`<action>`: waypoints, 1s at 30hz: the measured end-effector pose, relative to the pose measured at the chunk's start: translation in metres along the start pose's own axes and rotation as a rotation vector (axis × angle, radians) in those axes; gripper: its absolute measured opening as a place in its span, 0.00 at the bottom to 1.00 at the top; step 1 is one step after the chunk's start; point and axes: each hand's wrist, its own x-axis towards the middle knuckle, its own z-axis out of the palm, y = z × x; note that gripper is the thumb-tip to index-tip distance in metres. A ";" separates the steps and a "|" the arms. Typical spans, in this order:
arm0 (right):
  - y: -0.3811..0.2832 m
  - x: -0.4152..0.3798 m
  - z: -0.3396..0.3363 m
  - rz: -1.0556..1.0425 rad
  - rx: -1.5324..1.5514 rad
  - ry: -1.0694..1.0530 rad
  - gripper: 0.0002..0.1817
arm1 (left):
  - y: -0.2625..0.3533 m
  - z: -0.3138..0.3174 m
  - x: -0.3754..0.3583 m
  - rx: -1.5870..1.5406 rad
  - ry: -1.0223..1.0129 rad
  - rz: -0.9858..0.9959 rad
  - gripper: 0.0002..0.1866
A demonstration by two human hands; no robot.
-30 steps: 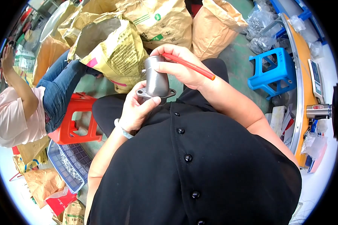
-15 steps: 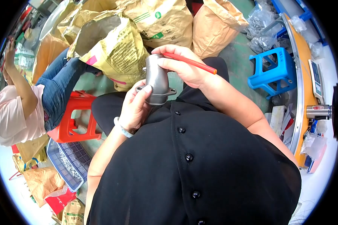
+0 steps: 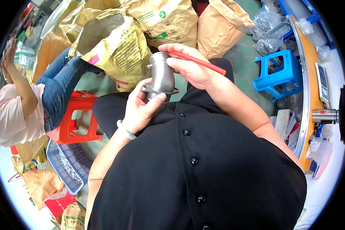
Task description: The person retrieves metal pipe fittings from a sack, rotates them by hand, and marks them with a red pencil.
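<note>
A grey metal pipe elbow (image 3: 163,74) with an eared flange at its lower end is held in front of my lap, its narrower end pointing away from me. My left hand (image 3: 142,109) grips the flange, thumb on top near the rim. My right hand (image 3: 189,67) is closed around a red pen (image 3: 199,62), which lies across the fingers and slants down to the right. The right thumb touches the side of the elbow near its upper end.
Yellow paper sacks (image 3: 115,51) and a tan sack (image 3: 222,28) stand ahead. A blue stool (image 3: 280,73) is to the right, beside a bench with a steel flask (image 3: 325,116). At left, another person (image 3: 19,111) sits by a red stool (image 3: 74,122) and a blue basket (image 3: 71,165).
The elbow has turned in my left hand, so the flange shows from another side and a small stub now faces left near the top. The right hand and pen shifted slightly right.
</note>
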 end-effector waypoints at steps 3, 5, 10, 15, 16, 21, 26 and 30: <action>-0.001 -0.001 -0.001 -0.012 -0.039 -0.028 0.23 | 0.000 0.001 0.000 0.010 0.011 0.025 0.23; -0.003 -0.003 0.002 -0.030 -0.062 -0.033 0.25 | -0.003 0.002 0.000 0.007 0.032 0.058 0.23; -0.007 -0.010 0.010 -0.056 -0.094 -0.036 0.34 | -0.005 0.002 0.002 0.069 0.103 0.106 0.23; -0.008 -0.015 0.016 -0.068 -0.227 -0.075 0.39 | -0.009 0.003 0.003 0.151 0.139 0.151 0.25; -0.010 -0.016 0.018 -0.053 -0.229 -0.066 0.39 | -0.010 0.002 0.003 0.173 0.142 0.168 0.25; -0.007 -0.017 0.021 -0.094 -0.311 -0.065 0.41 | -0.010 0.002 0.003 0.268 0.153 0.219 0.26; -0.002 -0.016 0.023 -0.145 -0.460 -0.036 0.39 | -0.013 0.000 0.003 0.327 0.165 0.224 0.26; -0.003 -0.017 0.026 -0.168 -0.583 -0.001 0.38 | -0.017 -0.002 0.005 0.378 0.183 0.254 0.27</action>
